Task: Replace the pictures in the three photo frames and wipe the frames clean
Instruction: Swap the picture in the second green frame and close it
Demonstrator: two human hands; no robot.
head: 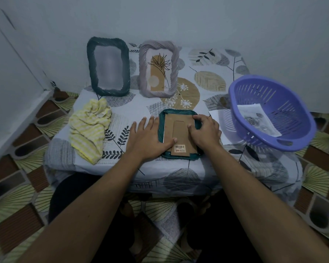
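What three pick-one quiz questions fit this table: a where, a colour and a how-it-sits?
1. Where is the yellow cloth? A) left of the front frame B) on the floor C) on the wall
2. What colour is the basket? A) red B) purple C) green
3. How is the front frame? A) standing B) face down C) hanging
Answers: 1 A, it lies at the frame's left; 2 B, its slotted wall is purple; 3 B, its cardboard back faces up.
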